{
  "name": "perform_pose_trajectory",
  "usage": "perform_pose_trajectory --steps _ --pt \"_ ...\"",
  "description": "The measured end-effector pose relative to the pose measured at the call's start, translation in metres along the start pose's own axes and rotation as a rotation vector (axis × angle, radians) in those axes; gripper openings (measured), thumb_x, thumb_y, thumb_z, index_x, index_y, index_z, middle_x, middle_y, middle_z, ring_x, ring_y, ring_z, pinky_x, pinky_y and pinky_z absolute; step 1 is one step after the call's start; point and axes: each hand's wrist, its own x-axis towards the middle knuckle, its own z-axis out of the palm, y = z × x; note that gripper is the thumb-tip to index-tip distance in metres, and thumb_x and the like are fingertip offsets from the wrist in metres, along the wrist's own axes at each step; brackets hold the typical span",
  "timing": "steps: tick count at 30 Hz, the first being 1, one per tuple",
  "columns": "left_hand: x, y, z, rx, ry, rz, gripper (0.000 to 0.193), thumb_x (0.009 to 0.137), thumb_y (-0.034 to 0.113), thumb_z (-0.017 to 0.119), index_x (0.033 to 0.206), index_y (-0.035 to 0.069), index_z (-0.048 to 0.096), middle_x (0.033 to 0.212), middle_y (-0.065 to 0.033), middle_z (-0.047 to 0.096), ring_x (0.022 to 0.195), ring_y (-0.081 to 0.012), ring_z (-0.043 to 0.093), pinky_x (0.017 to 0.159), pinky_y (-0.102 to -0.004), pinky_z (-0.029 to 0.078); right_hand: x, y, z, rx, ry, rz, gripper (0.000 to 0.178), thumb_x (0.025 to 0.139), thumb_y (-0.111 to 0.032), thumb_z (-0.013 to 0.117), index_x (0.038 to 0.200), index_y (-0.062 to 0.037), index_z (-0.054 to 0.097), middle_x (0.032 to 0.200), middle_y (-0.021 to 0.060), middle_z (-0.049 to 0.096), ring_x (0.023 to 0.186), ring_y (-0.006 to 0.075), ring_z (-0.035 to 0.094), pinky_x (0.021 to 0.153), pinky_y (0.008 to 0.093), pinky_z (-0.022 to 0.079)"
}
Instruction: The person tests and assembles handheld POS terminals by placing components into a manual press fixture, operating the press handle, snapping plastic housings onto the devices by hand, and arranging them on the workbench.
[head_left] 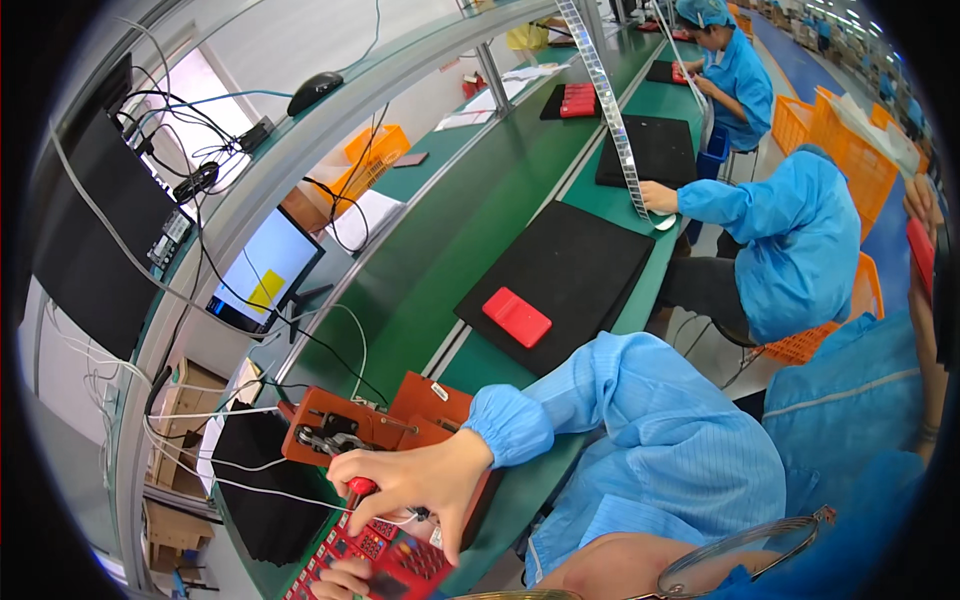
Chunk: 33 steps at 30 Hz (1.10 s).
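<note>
My right hand (428, 486) reaches over an orange-brown fixture (432, 402) with a metal toggle clamp (335, 438). Its fingers curl around a red knobbed handle (362, 486), thumb and index finger arched apart. Beneath that hand lies a red handheld device (418, 562) with a dark screen area, slightly blurred. At the lower edge, the fingers of my left hand (343, 580) close on a red keypad part (372, 543) beside the device; the rest of this hand is cut off.
A black mat (590, 262) bears a red device (517, 317). Black sheets (262, 485) and white cables lie left of the fixture. A monitor (268, 270) stands beyond the green conveyor (440, 235). Co-workers in blue sit along the bench; one's hand (658, 197) touches a hanging strip (612, 100).
</note>
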Motion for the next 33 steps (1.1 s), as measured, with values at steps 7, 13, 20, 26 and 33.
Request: perform_pose_trajectory --steps 7,13,20,26,33 --pt "0.093 0.023 0.076 0.306 -0.733 0.565 0.050 0.053 0.039 0.078 0.075 0.005 0.049 0.076 -0.0086 0.059 0.099 -0.0386 0.058 0.100 -0.0603 0.030 -0.028 0.002 0.018 0.348 0.114 0.459 0.051 0.071 -0.009 0.066 0.117 0.0014 0.047 0.132 0.0197 0.029 0.124 0.0371 0.037 0.099 0.0417 0.037" --pt "0.093 0.020 0.097 0.345 -0.998 0.246 0.038 0.059 0.027 0.083 0.082 0.005 0.062 0.075 -0.0066 0.066 0.071 -0.0256 0.066 0.084 -0.0424 0.050 -0.121 -0.038 -0.090 0.165 0.269 1.103 0.047 0.082 -0.012 0.068 0.122 -0.0013 0.048 0.117 0.0072 0.056 0.108 0.0154 0.054 0.090 0.0306 0.045" --pt "0.090 0.018 0.097 0.337 -0.962 0.274 0.027 0.066 0.015 0.078 0.085 0.005 0.061 0.074 -0.0079 0.065 0.066 -0.0259 0.064 0.075 -0.0362 0.054 -0.306 0.014 -0.213 -0.693 0.413 1.243 0.045 0.088 -0.019 0.057 0.127 0.0003 0.045 0.111 0.0133 0.059 0.103 0.0196 0.057 0.088 0.0311 0.045" --pt "0.187 -0.004 0.114 0.312 -0.290 0.387 0.018 0.075 0.005 0.070 0.089 0.000 0.059 0.077 -0.0070 0.064 0.072 -0.0163 0.063 0.070 -0.0283 0.049 -0.310 0.041 -0.203 -0.734 0.377 1.267 0.045 0.087 -0.020 0.058 0.126 0.0005 0.047 0.113 0.0181 0.058 0.106 0.0264 0.057 0.089 0.0327 0.044" --pt "0.142 -0.107 0.012 0.569 -0.214 0.160 0.020 0.083 0.001 0.061 0.102 -0.003 0.055 0.096 -0.0147 0.060 0.089 -0.0193 0.059 0.076 -0.0301 0.047 -0.288 0.009 -0.182 -1.112 0.090 1.249 0.055 0.081 -0.020 0.064 0.130 -0.0046 0.044 0.130 0.0201 0.040 0.120 0.0379 0.037 0.102 0.0418 0.032"
